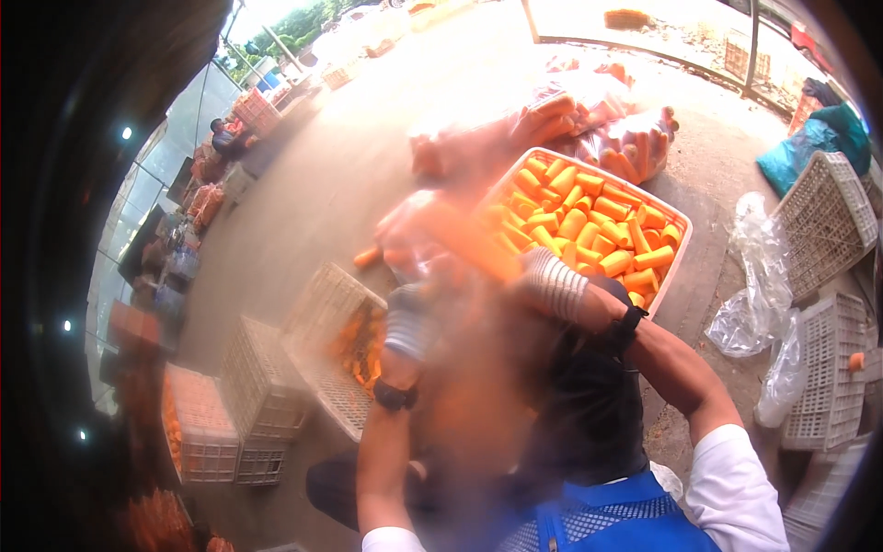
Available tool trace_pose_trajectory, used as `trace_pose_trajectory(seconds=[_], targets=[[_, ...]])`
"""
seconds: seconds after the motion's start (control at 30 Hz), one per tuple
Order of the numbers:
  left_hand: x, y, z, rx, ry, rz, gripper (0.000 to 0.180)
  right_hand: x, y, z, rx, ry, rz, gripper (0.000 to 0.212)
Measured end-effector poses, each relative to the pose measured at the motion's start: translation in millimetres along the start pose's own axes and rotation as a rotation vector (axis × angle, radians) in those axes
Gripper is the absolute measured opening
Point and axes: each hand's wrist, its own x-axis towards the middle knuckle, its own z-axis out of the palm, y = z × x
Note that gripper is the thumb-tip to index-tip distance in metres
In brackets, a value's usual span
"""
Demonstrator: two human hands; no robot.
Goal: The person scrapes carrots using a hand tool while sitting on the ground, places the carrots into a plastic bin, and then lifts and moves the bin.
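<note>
White crate (675,262) of carrots (572,221), beige crate (336,397) of orange bits (364,346)

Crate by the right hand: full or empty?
Looks nearly full: orange carrot pieces cover the visible inside of the crate, piled close to its rim.

The right hand (543,281) seemingly grips a blurred carrot (471,243), left hand (410,317) near, beside a crate (684,226) of orange pieces (589,221).
</note>
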Motion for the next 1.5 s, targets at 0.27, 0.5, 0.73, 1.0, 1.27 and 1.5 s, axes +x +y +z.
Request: trace_pose_trajectory(seconds=[0.27,0.5,0.73,1.0,1.27,1.5], targets=[[59,-19,103,0.69,-0.303,0.258,0.01,-20,-25,-45,-0.021,0.098,0.121,0.028],[130,-5,152,0.669,-0.437,0.444,0.011,58,64,-127,-0.743,0.2,0.188,0.034],[187,4,231,0.194,-0.419,-0.021,0.018,62,80,-198,-0.979,0.008,-0.087,0.02],[208,4,280,0.477,-0.575,0.648,0.021,62,49,-190,-0.906,0.104,0.16,0.017],[192,-2,262,-0.096,-0.449,-0.126,0.027,63,46,-171,-0.673,0.247,0.344,0.021],[208,4,277,-0.217,-0.542,-0.08,0.02,58,61,-196,-0.861,0.168,0.137,0.027]])
